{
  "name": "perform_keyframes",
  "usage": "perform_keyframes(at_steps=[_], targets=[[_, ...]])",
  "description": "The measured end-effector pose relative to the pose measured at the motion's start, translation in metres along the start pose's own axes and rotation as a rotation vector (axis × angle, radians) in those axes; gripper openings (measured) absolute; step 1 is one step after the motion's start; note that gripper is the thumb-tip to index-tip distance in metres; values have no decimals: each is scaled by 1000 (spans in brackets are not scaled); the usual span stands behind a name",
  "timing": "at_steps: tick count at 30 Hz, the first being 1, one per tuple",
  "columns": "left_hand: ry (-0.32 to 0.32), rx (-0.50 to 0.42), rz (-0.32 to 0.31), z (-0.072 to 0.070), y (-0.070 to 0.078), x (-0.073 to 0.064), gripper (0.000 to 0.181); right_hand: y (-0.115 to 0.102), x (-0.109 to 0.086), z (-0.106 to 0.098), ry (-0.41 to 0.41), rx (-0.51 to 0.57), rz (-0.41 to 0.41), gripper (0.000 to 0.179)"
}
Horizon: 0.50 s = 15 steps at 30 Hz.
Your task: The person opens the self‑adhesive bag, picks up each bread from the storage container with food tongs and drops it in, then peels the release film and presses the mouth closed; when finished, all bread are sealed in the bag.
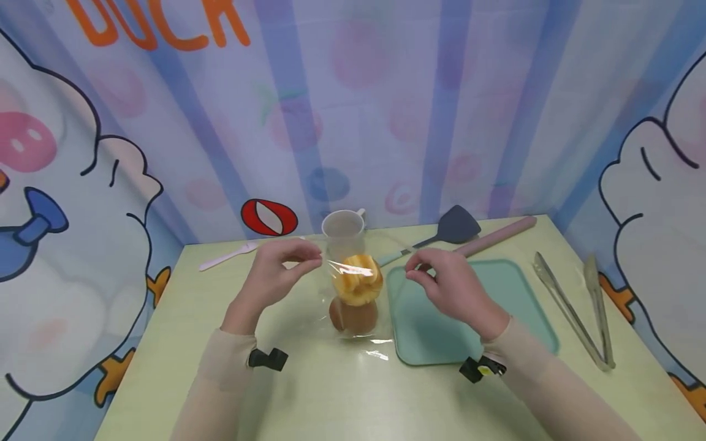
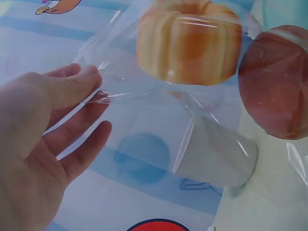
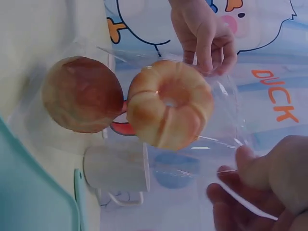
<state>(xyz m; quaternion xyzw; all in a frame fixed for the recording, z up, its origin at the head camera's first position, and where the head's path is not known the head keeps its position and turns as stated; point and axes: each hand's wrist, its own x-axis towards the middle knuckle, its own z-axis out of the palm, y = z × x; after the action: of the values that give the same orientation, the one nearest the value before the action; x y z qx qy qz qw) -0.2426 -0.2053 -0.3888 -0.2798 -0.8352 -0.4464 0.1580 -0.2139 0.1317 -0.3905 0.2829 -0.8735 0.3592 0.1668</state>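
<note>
Between both hands hangs a clear plastic bag. My left hand pinches one upper corner between thumb and fingertips, and my right hand pinches the opposite corner. Inside, a ring-shaped bread with a golden ridged crust sits above a round brown bun. In the right wrist view the bread's center hole faces the camera, with the bun beside it. The left wrist view shows the bread from its side, and the left hand's lower fingers spread away from the plastic.
A white mug stands behind the bag at the table's back edge. The green tray lies under the right hand. Around it are a dark spatula, a pink rolling pin and metal tongs. A pale plastic fork lies at the left.
</note>
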Motion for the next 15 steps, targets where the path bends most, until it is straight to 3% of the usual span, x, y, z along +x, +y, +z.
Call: perform_keyframes(at_steps=[7, 11, 15], targets=[[131, -21, 117, 0, 3, -8, 27, 0, 11, -4, 95, 53, -201, 15], [177, -48, 151, -1, 7, -11, 41, -2, 13, -4, 147, 62, -222, 15], [191, -163, 122, -1, 12, -12, 64, -5, 14, -3, 209, 88, -213, 14]])
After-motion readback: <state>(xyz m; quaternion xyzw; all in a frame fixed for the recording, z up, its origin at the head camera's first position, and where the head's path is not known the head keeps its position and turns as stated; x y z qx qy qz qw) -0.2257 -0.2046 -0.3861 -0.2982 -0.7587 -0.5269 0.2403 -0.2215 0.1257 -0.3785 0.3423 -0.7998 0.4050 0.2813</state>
